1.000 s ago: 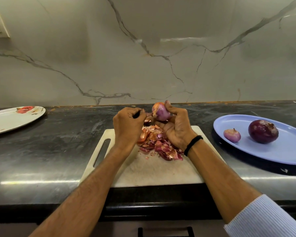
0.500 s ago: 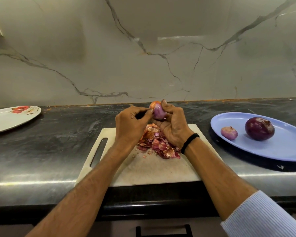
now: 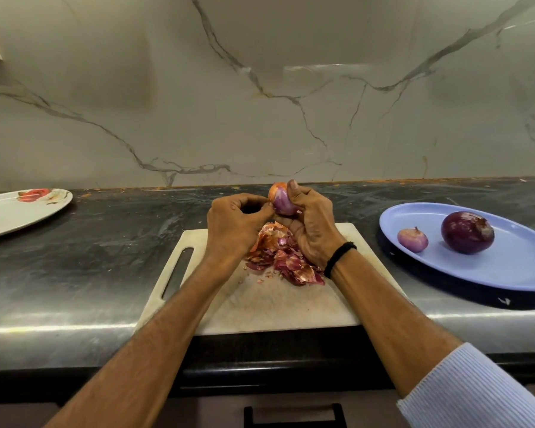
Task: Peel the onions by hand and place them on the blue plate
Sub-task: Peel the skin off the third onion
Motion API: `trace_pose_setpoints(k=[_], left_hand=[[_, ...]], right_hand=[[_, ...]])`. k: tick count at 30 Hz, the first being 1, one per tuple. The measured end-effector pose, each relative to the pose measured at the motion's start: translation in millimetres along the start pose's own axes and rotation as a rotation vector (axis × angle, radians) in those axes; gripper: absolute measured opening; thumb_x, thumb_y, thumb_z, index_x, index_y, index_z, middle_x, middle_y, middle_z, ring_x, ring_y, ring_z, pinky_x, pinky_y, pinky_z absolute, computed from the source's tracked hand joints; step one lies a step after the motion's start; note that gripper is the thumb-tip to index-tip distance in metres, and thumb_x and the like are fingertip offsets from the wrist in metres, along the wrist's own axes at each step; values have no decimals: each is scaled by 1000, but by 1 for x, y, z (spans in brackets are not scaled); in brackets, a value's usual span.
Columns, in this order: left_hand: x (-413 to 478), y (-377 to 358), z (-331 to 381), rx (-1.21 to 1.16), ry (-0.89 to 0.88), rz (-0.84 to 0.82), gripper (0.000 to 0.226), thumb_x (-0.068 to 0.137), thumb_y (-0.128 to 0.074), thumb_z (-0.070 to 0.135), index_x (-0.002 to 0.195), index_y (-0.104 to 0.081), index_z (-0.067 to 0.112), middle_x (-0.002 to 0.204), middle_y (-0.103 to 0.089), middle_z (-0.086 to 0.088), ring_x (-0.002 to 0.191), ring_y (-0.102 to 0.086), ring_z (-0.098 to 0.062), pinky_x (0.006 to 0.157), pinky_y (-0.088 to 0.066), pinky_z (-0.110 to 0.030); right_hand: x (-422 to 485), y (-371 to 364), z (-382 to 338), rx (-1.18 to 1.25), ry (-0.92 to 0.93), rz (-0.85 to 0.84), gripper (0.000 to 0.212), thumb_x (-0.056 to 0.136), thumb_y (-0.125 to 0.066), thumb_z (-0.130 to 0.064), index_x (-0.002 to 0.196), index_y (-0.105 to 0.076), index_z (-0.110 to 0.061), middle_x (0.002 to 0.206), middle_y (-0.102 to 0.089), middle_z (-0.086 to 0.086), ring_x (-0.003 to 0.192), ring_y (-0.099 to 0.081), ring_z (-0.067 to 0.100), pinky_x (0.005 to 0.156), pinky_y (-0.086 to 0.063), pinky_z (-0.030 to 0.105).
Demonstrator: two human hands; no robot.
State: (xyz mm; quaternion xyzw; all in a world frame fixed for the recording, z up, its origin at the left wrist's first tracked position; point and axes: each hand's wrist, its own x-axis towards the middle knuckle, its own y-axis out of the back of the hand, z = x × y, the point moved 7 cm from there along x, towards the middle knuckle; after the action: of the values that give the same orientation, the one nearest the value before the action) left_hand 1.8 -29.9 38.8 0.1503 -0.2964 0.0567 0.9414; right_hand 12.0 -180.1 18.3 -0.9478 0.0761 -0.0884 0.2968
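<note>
Glossy counter (image 3: 74,273), papery skins (image 3: 280,257), round onion (image 3: 283,202) in right hand (image 3: 314,230)

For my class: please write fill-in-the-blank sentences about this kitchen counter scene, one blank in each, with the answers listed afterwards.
1. The blue plate holds ____ onions, a small onion and a large onion.
2. The heap of peels lies on the white cutting ____.
3. The right hand, gripping the half-peeled onion while the left hand pinches its skin, has a ____ band at the wrist.
4. The flower-print plate sits on the person's ____ side.
Answers: two; board; black; left.
</note>
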Motion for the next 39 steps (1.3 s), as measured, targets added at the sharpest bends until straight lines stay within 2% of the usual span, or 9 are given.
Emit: trace_pose_setpoints(k=[7, 12, 15, 18, 24, 28, 33, 39], left_hand=[[-3, 2, 8, 114, -37, 50, 7, 83, -81, 21, 89, -79, 20, 77, -73, 13, 72, -70, 2, 75, -61, -24], [-1, 2, 6, 148, -15, 35, 16, 79, -85, 19, 81, -69, 26, 75, -69, 14, 71, -67, 0, 72, -58, -21], [-1, 2, 4, 114, -9, 29, 14, 81, -83, 21, 83, -70, 26, 77, -71, 12, 72, -69, -1, 74, -60, -24], [-2, -2, 6, 24, -13, 8, 6, 85, -80, 24, 90, -76, 23, 82, -75, 8, 77, -73, -5, 79, -63, -34], [1, -5, -4, -16, 53, -57, 21, 84, -80, 30, 102, -81, 18, 90, -78, 4, 85, -75, -9, 84, -62, -40], [1, -3, -2, 3, 57, -64, 23, 83, -80, 30, 102, -80, 17, 88, -78, 4, 83, -75, -8, 84, -62, -38], [1, -1, 2, 63, 9, -39, 21, 82, -82, 26, 101, -80, 16, 89, -78, 4, 80, -74, -5, 81, -63, -33], [1, 0, 4, 81, -20, -68, 21, 83, -82, 19, 103, -79, 14, 92, -78, 2, 81, -73, -4, 81, -62, -27]], right_hand=[[2, 2, 4, -71, 13, 2, 38, 94, -65, -24, 113, -58, 7, 108, -64, 23, 85, -70, 28, 68, -62, 36], [1, -1, 6, -77, 10, -39, 26, 94, -64, -24, 102, -59, 1, 100, -65, 19, 78, -70, 25, 63, -60, 32], [3, 0, 5, -60, 6, -26, 29, 94, -63, -25, 103, -60, 2, 100, -64, 21, 77, -70, 25, 63, -60, 33], [4, 3, 3, 6, -6, 11, 44, 94, -63, -27, 116, -57, 10, 105, -63, 25, 79, -69, 27, 64, -61, 36], [6, 10, -1, -111, 41, 29, 29, 95, -63, -24, 105, -59, 3, 105, -64, 20, 76, -71, 24, 63, -61, 33], [5, 7, -1, -162, 60, 12, 25, 95, -63, -24, 102, -61, 0, 106, -65, 21, 76, -71, 23, 61, -60, 29], [4, 6, 0, -209, 64, -12, 26, 96, -61, -25, 104, -60, 0, 109, -64, 23, 80, -71, 24, 63, -61, 30], [4, 6, 2, -203, 64, -20, 23, 97, -61, -25, 97, -59, -1, 105, -64, 23, 76, -71, 25, 64, -62, 33]])
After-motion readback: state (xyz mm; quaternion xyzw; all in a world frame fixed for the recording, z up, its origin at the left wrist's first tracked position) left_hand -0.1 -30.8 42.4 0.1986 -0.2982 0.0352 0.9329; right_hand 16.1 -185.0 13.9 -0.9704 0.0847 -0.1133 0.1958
